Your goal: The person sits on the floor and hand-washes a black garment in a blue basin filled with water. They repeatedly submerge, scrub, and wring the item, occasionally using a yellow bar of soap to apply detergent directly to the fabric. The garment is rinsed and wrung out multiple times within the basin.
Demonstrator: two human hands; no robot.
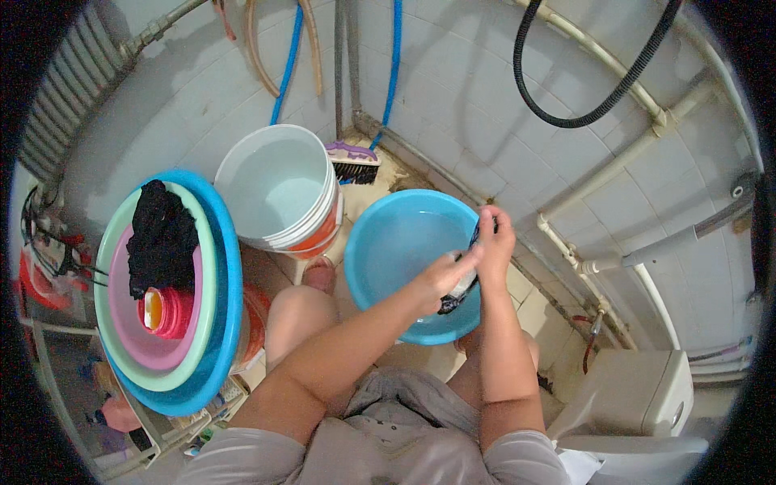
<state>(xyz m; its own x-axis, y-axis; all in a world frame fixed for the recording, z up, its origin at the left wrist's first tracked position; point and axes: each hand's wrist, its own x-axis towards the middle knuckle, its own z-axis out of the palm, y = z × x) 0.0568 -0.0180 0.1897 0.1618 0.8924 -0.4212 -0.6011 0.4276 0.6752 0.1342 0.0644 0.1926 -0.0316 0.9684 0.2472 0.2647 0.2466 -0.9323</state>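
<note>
Over the right side of a light blue basin (376, 218) of cloudy water, both my hands are on a small black cloth (451, 304) with a pale, perhaps soapy, patch. My left hand (449, 275) presses the cloth from the left, fingers reaching toward the other hand. My right hand (495, 242) stands upright on the right side, fingers bent, with a strip of black fabric between it and the left. The palms hide much of the cloth, so its kind does not show.
Left of the basin stands a white bucket (287, 174) of water, with a purple-backed scrubbing brush (353, 162) behind it. Nested basins (206, 234) at left hold black fabric (162, 238) and a red container (174, 314). A toilet (622, 396) and wall pipes (598, 182) are at right.
</note>
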